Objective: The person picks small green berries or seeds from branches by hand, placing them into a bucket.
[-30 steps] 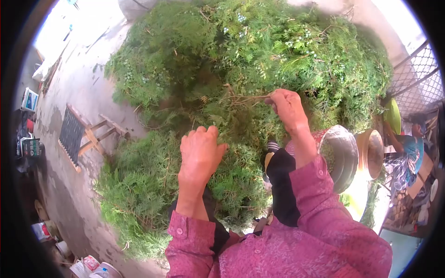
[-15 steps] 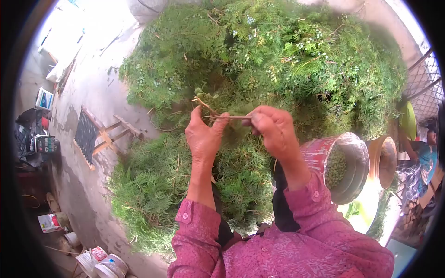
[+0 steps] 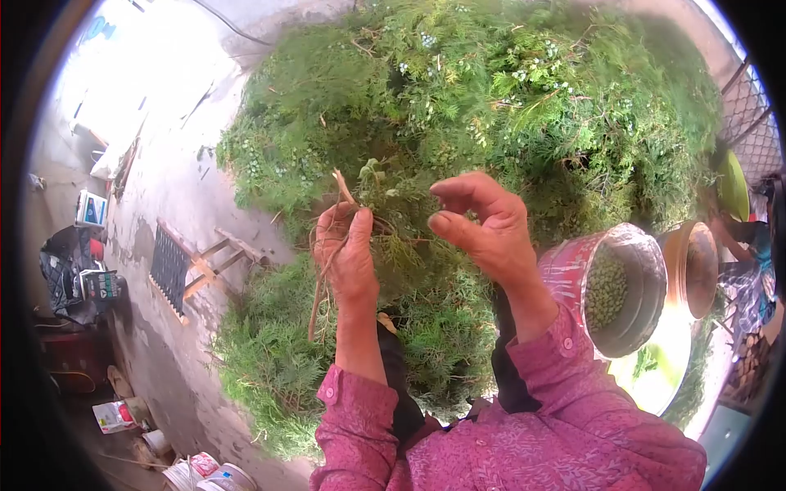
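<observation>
My left hand (image 3: 350,258) is closed around a conifer branch (image 3: 345,188). The branch's pale broken end sticks up above my fingers, and a thin brown stem hangs down beside the wrist. Green sprigs and a few pale green cones (image 3: 372,168) show just beyond my fingertips. To the right, my right hand (image 3: 491,229) is held apart from the branch, thumb and forefinger spread. A small greenish spot shows by its fingers, too small to make out. Beneath both hands lies a large heap of cut conifer branches (image 3: 491,106) bearing small pale cones.
At my right stands a red bucket (image 3: 565,274) with green cones (image 3: 604,290) inside. Beside it are a tan bucket (image 3: 694,270) and a pale green basin (image 3: 667,368). A folding stool (image 3: 192,266) stands on the concrete floor at left. Another person (image 3: 749,278) is at far right.
My right hand has let go of the thin stem and opened. The stem, stretched between both hands before, now hangs from my left hand. The view has shifted slightly.
</observation>
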A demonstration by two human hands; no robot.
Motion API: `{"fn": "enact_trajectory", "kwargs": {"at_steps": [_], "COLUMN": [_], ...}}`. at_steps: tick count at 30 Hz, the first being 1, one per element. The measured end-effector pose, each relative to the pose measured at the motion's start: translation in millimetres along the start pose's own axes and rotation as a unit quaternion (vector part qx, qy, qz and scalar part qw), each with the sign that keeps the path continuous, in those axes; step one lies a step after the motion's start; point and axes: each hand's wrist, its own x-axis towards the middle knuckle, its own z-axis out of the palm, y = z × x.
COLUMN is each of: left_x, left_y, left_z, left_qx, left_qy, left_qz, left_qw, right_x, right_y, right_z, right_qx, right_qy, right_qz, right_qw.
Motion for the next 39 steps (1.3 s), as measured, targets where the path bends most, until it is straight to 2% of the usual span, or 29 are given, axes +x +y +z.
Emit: {"fn": "enact_trajectory", "kwargs": {"at_steps": [2, 9, 11, 15, 17, 18, 20, 21, 22, 23, 24, 26, 27, 28, 30, 31, 34, 39], "left_x": [-2.6, -8.3, -7.2, -4.1, -2.4, -2.0, -0.1, 2.7, 5.7, 8.9, 12.7, 17.6, 16.4, 15.8, 17.3, 18.3, 17.2, 9.8], "left_y": [5.1, 14.7, 14.2, 11.9, 6.8, 6.9, 10.7, 12.6, 16.2, 21.7, 25.7, 28.4, 34.7, 38.9, 32.9, 29.7, 27.3, 28.7], "left_z": [3.6, 8.6, 6.9, 3.1, 1.5, 0.8, -1.4, -4.9, -7.5, -9.5, -13.1, -22.4, -22.4, -22.8, -26.7, -27.7, -23.3, -18.9], "left_qx": [-0.025, -0.096, -0.103, -0.047, -0.047, -0.046, -0.056, -0.037, -0.036, -0.077, -0.117, -0.111, -0.089, -0.068, -0.054, -0.040, -0.026, -0.082], "left_qy": [-0.021, -0.095, -0.108, -0.095, -0.073, -0.072, -0.032, -0.025, -0.025, 0.021, 0.068, 0.087, 0.072, 0.057, 0.044, 0.032, 0.055, -0.021], "left_qz": [-0.012, -0.082, -0.099, -0.062, -0.030, -0.034, -0.032, -0.025, -0.024, -0.062, -0.100, -0.125, -0.112, -0.097, -0.072, -0.051, -0.059, -0.106], "left_qw": [0.999, 0.987, 0.984, 0.992, 0.996, 0.996, 0.997, 0.999, 0.999, 0.995, 0.986, 0.982, 0.987, 0.991, 0.995, 0.997, 0.996, 0.991], "right_x": [3.2, 5.5, 5.9, 3.7, 4.5, 2.7, 1.3, 1.6, 1.6, 1.2, 1.8, 5.6, 9.3, 9.7, 14.8, 15.7, 13.9, 10.5], "right_y": [4.9, 20.0, 19.9, 21.1, 20.8, 20.1, 17.3, 13.1, 8.1, 5.5, 7.3, 13.0, 8.7, 6.5, 2.9, 8.4, 20.5, 16.4], "right_z": [-0.4, 13.8, 19.4, 18.3, 15.8, 16.7, 19.5, 18.9, 16.8, 14.1, 10.8, 1.7, -5.6, -8.7, -10.5, -9.6, -11.1, -10.4], "right_qx": [-0.187, -0.258, -0.184, -0.190, -0.158, -0.158, -0.062, -0.062, -0.021, 0.021, 0.022, 0.276, 0.304, 0.305, 0.311, 0.267, 0.258, 0.201], "right_qy": [0.034, 0.021, 0.054, 0.035, -0.021, -0.020, -0.045, -0.045, -0.076, -0.107, -0.108, -0.091, -0.059, -0.060, 0.011, 0.013, -0.021, -0.064], "right_qz": [-0.114, -0.127, -0.097, -0.058, -0.013, -0.008, 0.059, 0.059, 0.098, 0.137, 0.137, 0.119, 0.183, 0.182, 0.234, 0.228, 0.219, 0.201], "right_qw": [0.975, 0.958, 0.977, 0.979, 0.987, 0.987, 0.995, 0.995, 0.992, 0.985, 0.984, 0.949, 0.933, 0.933, 0.921, 0.936, 0.941, 0.957]}}
